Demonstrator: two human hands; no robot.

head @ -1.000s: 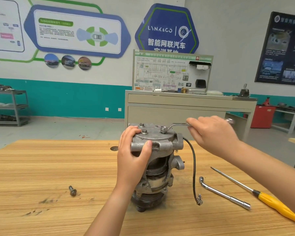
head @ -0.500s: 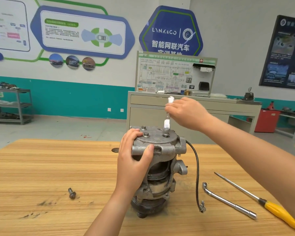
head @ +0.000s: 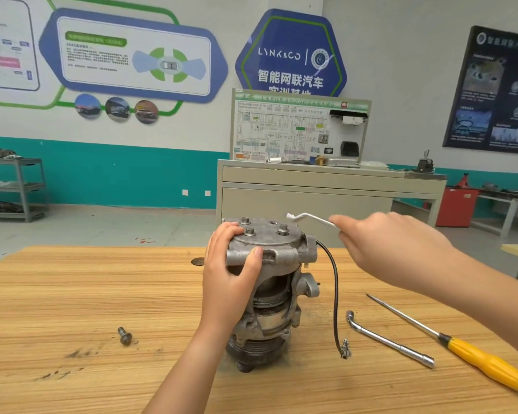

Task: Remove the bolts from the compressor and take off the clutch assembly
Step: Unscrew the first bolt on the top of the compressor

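Wooden bench (head: 72,294); L hand (head: 231,282) round compressor (head: 269,264) top, R hand (head: 395,249) pinch-grip on wrench (head: 310,219).

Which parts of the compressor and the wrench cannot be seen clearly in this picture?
- Head view: wrench end is motion-blurred; right hand hides its handle.
- Head view: left hand covers the left side of the compressor.
- Head view: left forearm hides part of the pulley.

The grey metal compressor (head: 277,282) stands on end on the table (head: 72,288), clutch assembly (head: 257,351) lowest, three bolts (head: 283,228) upright in its top cover, one loose bolt (head: 124,335) lying to its left.
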